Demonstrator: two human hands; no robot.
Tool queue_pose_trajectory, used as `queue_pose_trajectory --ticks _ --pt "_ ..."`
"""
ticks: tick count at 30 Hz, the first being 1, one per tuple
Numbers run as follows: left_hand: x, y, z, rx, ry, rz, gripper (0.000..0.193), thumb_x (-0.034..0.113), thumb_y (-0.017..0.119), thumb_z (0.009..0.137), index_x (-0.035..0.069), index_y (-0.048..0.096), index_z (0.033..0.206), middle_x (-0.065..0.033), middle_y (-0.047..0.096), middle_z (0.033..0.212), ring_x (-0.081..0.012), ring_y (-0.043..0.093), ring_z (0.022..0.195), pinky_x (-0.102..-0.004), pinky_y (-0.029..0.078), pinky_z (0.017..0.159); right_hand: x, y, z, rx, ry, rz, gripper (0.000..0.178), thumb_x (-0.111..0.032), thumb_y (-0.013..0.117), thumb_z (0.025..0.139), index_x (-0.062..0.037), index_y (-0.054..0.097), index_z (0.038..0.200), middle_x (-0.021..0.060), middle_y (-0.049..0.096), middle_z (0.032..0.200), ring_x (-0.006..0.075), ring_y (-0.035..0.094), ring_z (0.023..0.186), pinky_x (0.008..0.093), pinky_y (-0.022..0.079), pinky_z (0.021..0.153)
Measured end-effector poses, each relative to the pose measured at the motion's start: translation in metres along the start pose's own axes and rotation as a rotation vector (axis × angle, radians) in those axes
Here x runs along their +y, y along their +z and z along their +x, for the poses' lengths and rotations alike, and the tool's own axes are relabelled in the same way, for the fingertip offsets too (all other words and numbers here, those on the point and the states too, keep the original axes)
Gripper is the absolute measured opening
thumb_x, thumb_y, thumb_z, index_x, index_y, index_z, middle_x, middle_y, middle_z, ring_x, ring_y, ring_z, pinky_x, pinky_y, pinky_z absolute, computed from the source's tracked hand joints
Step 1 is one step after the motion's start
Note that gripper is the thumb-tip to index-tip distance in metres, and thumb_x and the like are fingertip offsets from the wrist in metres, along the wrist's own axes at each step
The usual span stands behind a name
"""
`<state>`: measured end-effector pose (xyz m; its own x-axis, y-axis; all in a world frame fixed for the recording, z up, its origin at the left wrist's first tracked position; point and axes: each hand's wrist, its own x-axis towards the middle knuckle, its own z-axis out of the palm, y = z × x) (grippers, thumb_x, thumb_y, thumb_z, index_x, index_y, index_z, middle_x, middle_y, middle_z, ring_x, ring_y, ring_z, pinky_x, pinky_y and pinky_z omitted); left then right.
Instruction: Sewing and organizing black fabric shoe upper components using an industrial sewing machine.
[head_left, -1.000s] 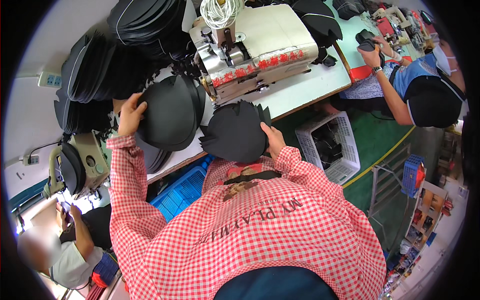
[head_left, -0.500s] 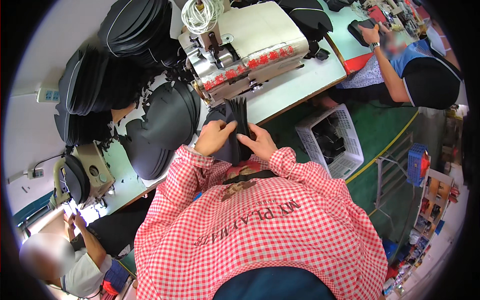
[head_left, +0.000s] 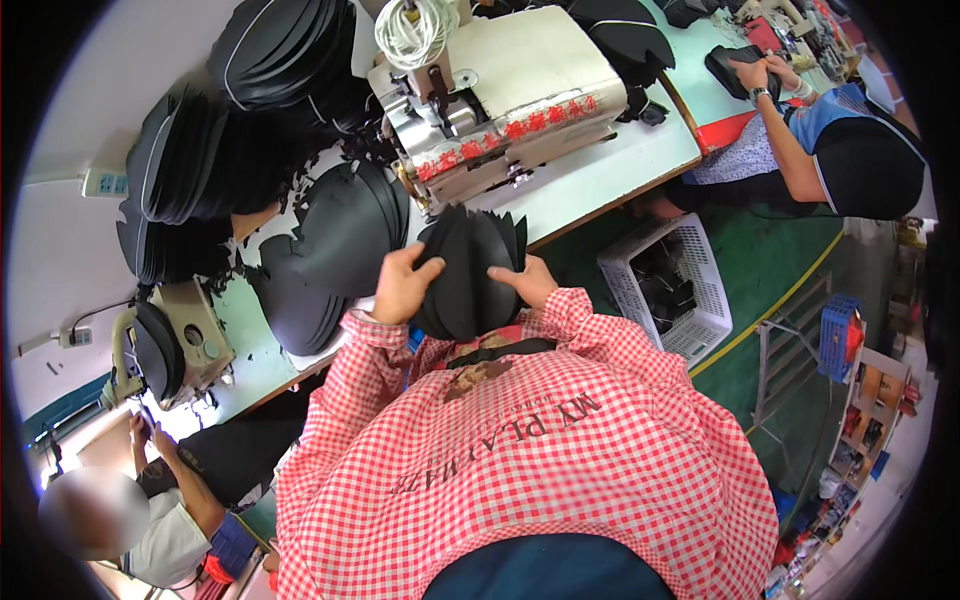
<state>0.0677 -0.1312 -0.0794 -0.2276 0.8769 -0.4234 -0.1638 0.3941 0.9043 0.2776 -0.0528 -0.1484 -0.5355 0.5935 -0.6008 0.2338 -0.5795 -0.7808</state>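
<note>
A stack of thin black sheet pieces point(head_left: 462, 275) with jagged upper edges is held upright in front of my body, parted down the middle like a book. My left hand point(head_left: 403, 287) grips its left side, thumb on the near face. On the right side my right hand point(head_left: 526, 283) pinches the other part, its thumb also on the face. The fingers behind the pieces are hidden. Just beyond the stack stands a cream industrial sewing machine point(head_left: 540, 65). Larger black curved pieces point(head_left: 352, 222) lie piled on the table left of my left hand.
Tied bundles of black pieces point(head_left: 275, 55) crowd the table's back left. A white plastic crate point(head_left: 708, 290) with black pieces stands on the green floor at right. One co-worker point(head_left: 800, 150) sits far right, another point(head_left: 165, 520) at lower left beside a second machine point(head_left: 190, 340).
The stack has turned from nearly edge-on to facing me and opened out. My hands have moved apart, the left one to the left. The view has shifted slightly.
</note>
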Motion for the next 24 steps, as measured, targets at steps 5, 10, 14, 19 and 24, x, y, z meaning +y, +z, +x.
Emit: queue_pose_trajectory --ticks 5,10,14,19,24 --pt "-0.037 0.018 0.014 0.044 0.047 0.209 0.030 0.022 0.062 0.085 -0.003 0.052 0.072 -0.0024 0.042 0.057 -0.0063 0.039 0.057 -0.0301 0.034 0.051 -0.030 0.017 -0.015 -0.132 0.062 0.075 0.060 -0.041 0.064 0.085 0.0057 0.053 0.121 0.0133 0.062 0.113 0.0188 0.059 0.101 0.0300 0.045 0.088" --pt "-0.002 0.000 -0.010 0.272 0.119 0.408 0.026 0.018 0.062 0.085 -0.004 0.054 0.073 -0.0011 0.042 0.059 -0.0078 0.036 0.058 -0.0299 0.033 0.051 0.007 0.003 0.006 0.073 0.004 0.052 0.037 -0.020 0.076 0.075 0.0056 0.064 0.099 0.0122 0.067 0.090 0.0182 0.065 0.077 0.0311 0.052 0.071" --pt "0.031 -0.128 -0.068 0.732 0.189 0.141 0.021 0.018 0.063 0.087 -0.002 0.063 0.092 -0.0022 0.063 0.081 -0.0099 0.053 0.070 -0.0253 0.045 0.065 -0.007 -0.009 -0.009 0.165 0.064 0.030 0.045 -0.021 0.076 0.074 0.0083 0.060 0.103 0.0159 0.066 0.094 0.0220 0.065 0.081 0.0326 0.053 0.073" --pt "-0.068 -0.290 -0.108 0.714 -0.175 0.633 0.036 0.016 0.057 0.089 -0.004 0.054 0.120 -0.0132 0.065 0.105 -0.0204 0.062 0.091 -0.0285 0.047 0.083 -0.004 -0.012 -0.014 0.191 0.083 0.171 0.050 -0.021 0.074 0.076 0.0110 0.053 0.109 0.0202 0.062 0.098 0.0255 0.065 0.083 0.0348 0.055 0.073" --pt "-0.044 -0.149 -0.066 0.802 0.179 1.066 0.036 0.011 0.051 0.086 0.007 0.053 0.122 -0.0147 0.062 0.106 -0.0325 0.061 0.089 -0.0415 0.050 0.078 0.010 -0.022 -0.011 0.244 0.076 0.139 0.052 -0.020 0.074 0.077 0.0115 0.051 0.111 0.0202 0.062 0.100 0.0251 0.064 0.085 0.0348 0.055 0.074"
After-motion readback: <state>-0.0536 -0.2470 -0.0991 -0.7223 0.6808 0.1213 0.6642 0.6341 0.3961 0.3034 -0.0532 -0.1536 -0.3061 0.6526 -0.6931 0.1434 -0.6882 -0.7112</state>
